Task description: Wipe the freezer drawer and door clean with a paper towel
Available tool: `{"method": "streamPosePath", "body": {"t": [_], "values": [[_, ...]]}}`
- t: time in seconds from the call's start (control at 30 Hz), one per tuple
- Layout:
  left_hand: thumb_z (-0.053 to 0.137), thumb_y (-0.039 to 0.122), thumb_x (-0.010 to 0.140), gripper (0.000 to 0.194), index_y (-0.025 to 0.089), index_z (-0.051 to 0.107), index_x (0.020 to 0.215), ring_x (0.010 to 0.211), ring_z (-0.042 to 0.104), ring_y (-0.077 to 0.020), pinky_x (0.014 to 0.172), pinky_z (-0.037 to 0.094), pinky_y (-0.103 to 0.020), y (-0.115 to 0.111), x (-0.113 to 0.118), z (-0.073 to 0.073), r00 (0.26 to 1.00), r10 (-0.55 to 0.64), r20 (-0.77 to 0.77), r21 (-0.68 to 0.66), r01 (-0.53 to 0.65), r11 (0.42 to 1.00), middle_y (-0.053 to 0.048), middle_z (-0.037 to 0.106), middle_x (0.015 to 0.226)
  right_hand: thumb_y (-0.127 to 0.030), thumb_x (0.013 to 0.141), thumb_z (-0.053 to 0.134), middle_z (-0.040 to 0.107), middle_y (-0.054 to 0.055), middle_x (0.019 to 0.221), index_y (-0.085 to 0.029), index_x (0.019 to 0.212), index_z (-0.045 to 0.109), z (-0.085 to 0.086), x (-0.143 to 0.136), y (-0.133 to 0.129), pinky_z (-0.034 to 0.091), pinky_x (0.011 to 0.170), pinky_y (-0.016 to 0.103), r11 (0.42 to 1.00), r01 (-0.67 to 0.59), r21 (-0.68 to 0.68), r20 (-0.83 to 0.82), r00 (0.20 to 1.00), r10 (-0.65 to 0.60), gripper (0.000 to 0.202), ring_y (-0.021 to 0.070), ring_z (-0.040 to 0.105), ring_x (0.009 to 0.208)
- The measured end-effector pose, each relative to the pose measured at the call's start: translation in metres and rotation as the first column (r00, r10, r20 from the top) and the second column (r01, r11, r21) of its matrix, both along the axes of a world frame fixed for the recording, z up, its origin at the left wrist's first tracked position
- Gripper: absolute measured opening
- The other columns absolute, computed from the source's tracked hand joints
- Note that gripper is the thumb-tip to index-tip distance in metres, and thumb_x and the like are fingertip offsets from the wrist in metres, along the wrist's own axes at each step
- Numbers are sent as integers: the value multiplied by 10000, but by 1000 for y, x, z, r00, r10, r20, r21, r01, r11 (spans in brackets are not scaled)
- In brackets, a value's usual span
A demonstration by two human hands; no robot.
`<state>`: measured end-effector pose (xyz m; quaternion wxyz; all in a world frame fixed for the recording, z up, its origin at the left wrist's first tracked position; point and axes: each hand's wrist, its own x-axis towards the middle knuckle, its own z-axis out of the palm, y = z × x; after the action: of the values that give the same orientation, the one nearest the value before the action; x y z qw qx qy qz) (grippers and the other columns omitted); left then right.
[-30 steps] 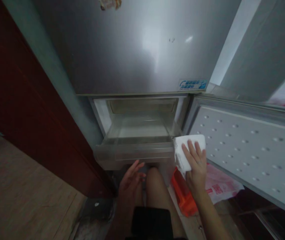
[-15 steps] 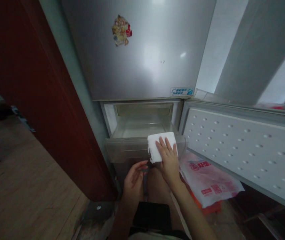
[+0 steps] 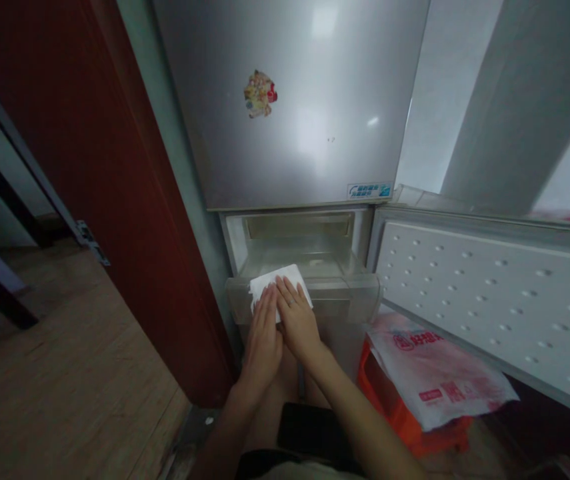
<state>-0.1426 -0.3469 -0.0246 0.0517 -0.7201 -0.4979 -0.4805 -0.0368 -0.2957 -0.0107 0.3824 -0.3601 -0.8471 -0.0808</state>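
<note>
While both hands meet at the front of the pulled-out drawer [image 3: 347, 297], a folded white cloth [image 3: 289, 272] lies under their fingers, left of the drawer's middle, with its top edge reaching about to the upper rim. The left hand [image 3: 263, 327] has its fingers stretched out straight and close together on the lower left part of the cloth. The right hand [image 3: 299, 323] lies just beside it, the two touching along their inner edges, its fingers also extended and laid flat on the cloth rather than curled around it; a ring shows on one of them. Whether the cloth presses firmly on the drawer cannot be told from this angle. The drawer is clear plastic and juts from the lower part of a silver fridge [image 3: 355, 73], whose upper door carries a colourful sticker [image 3: 259, 95] and a blue and white label [image 3: 369, 191]. On the right, the lower door [image 3: 489, 287] stands swung wide, its pale inner panel dotted with small bumps. Below that door a pink and white plastic bag [image 3: 445, 373] hangs over an orange basket [image 3: 382, 383], and a dark red wooden door [image 3: 135, 200] stands to the left of the fridge
</note>
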Motion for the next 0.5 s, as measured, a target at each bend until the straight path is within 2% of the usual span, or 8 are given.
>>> {"method": "streamPosePath", "body": {"t": [0.13, 0.33, 0.4, 0.5], "values": [[357, 4, 819, 763, 139, 154, 1542, 1494, 165, -244, 1191, 245, -516, 11, -6, -4, 982, 75, -175, -24, -81, 996, -171, 251, 1595, -2, 828, 359, 320, 130, 1542, -54, 1445, 393, -5, 9, 2, 314, 1188, 478, 998, -50, 29, -18, 999, 50, 620, 238, 212, 1473], [395, 69, 871, 631, 63, 279, 1491, 1477, 202, -314, 1176, 170, -612, 19, 14, 12, 898, 285, -336, 22, -295, 955, -243, 288, 1558, -22, 824, 387, 380, 113, 1516, -131, 1496, 322, -11, 28, 0, 297, 1177, 554, 997, -58, 42, -32, 998, 59, 684, 243, 267, 1458], [370, 53, 871, 620, 48, 285, 1485, 1473, 210, -315, 1171, 191, -612, 25, 19, 16, 891, 288, -351, 21, -300, 954, -255, 302, 1546, -25, 828, 386, 389, 101, 1513, -152, 1501, 313, -12, 36, -4, 299, 1171, 564, 997, -59, 54, -36, 997, 61, 689, 244, 277, 1454], [336, -11, 830, 679, 73, 264, 1500, 1479, 180, -296, 1168, 245, -580, 34, 23, 18, 907, 240, -345, 18, -249, 968, -229, 299, 1557, -27, 846, 380, 394, 83, 1515, -224, 1525, 247, -16, 58, -10, 275, 1173, 571, 995, -45, 90, -101, 993, 54, 719, 221, 261, 1461]]}}
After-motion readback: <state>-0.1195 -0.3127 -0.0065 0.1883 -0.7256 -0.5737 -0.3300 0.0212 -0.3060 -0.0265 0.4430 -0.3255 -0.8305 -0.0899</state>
